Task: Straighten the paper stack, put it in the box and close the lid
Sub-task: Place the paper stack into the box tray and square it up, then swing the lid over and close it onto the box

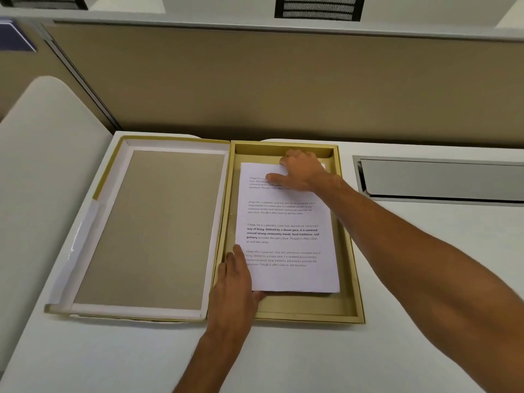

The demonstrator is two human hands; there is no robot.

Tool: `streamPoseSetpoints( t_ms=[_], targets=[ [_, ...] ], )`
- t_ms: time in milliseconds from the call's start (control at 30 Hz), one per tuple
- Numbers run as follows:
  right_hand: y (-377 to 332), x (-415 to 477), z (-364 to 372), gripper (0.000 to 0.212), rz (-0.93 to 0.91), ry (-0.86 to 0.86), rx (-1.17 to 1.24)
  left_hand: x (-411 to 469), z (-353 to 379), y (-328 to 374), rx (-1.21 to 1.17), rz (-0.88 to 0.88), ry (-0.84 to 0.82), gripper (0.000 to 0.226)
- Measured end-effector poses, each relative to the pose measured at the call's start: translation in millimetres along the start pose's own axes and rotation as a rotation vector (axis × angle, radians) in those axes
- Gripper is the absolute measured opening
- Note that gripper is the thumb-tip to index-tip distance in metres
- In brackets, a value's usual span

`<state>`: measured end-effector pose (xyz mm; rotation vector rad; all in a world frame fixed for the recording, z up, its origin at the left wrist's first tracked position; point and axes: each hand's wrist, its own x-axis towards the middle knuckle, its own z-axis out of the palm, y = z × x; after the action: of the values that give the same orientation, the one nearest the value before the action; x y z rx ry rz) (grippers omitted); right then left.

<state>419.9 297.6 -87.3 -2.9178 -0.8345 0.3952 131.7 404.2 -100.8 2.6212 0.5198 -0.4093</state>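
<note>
Both hands, left hand (237, 275) & right hand (302, 171), flat/open on paper stack (286, 231) w/ "Village life is a peaceful" text, in box (350, 317)

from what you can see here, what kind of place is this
Most likely an office workstation. A tan fabric partition backs the white desk, a metal cable hatch is set into the desktop, and black mesh chair backs show beyond the divider. Printed sheets lie in a document box.
</note>
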Motion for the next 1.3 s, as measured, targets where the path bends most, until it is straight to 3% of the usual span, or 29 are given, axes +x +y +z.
streamPoseSetpoints(
  t_ms=[167, 267, 367, 500, 733, 1100, 1233, 1300],
  targets=[
    [-10.6, -63.3, 0.1, 0.066, 0.223, 0.292, 0.369, 1.3, -11.8, 5.9, -0.199, -0.036, -0.043, 0.137],
    [-22.1, -126.1, 17.1, 0.052, 0.370, 0.420, 0.571, 10.2, -23.9, 11.6, -0.433, -0.036, 0.015, 0.118],
    [-31.1, -173.8, 34.2, 0.052, 0.466, 0.348, 0.615, 29.2, -36.8, 17.1, -0.557, -0.001, 0.029, 0.090],
    [-38.1, -200.6, 44.7, 0.058, 0.532, 0.265, 0.632, 52.9, -45.9, 18.8, -0.605, 0.001, -0.020, 0.076],
    [-49.9, -207.4, 50.4, 0.054, 0.619, 0.165, 0.818, 64.1, -46.6, 20.5, -0.603, -0.048, -0.037, 0.067],
    [-43.9, -206.2, 50.5, 0.049, 0.613, 0.160, 0.786, 60.3, -52.4, 24.2, -0.572, -0.084, -0.035, 0.058],
    [-48.1, -223.5, 47.7, 0.064, 0.564, 0.218, 0.709, 39.5, -65.6, 21.6, -0.507, -0.003, 0.118, 0.037],
    [-55.5, -241.4, 46.7, 0.066, 0.491, 0.265, 0.673, 18.3, -71.0, 13.2, -0.598, -0.017, 0.223, 0.039]
  ],
)
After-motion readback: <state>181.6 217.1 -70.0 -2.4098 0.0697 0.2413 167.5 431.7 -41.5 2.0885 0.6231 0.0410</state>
